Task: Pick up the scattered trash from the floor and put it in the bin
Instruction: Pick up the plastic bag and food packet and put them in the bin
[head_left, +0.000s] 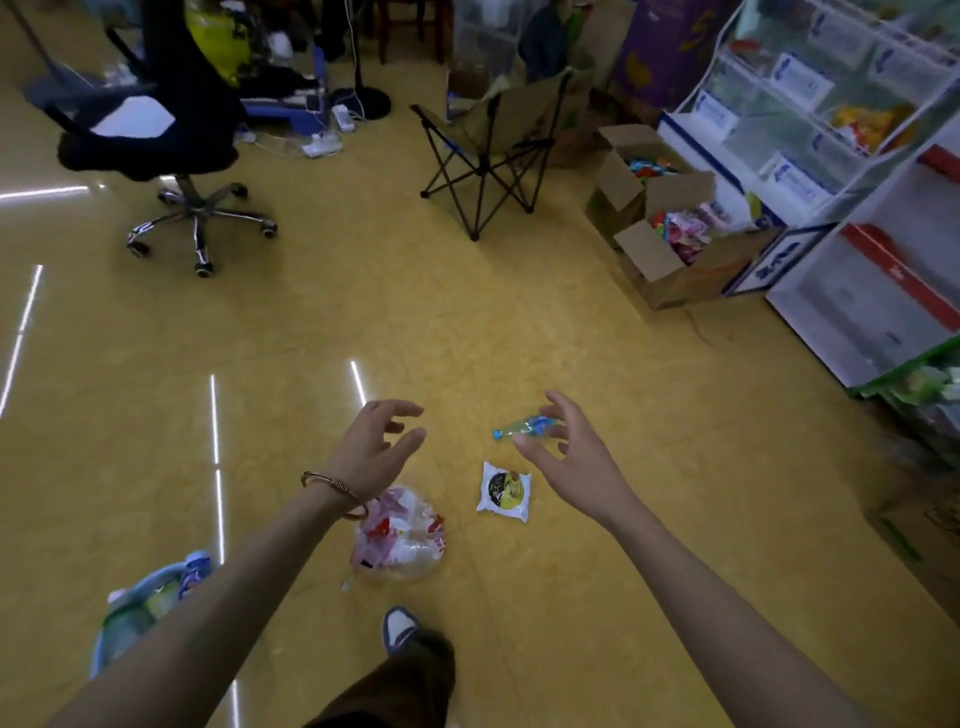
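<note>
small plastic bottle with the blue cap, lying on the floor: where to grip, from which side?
Best guess: grip the small clear plastic bottle with the blue cap across its label-wrapped middle, coming from above. It lies on its side on the yellow floor, cap pointing left, so its long sides are exposed for a thumb-and-finger pinch. The open right hand overlaps its base end in the picture. The cap end is narrower and likelier to slip.

a small plastic bottle with a blue cap and blue label lies on its side on the yellow floor, partly hidden behind the fingers of the right grip, cap pointing toward the left grip. a white snack packet with a round dark-and-yellow print lies flat just below the right grip. a crumpled clear plastic bag with red print sits under the left wrist. a blue-rimmed bin holding trash shows beneath the left forearm.
</note>
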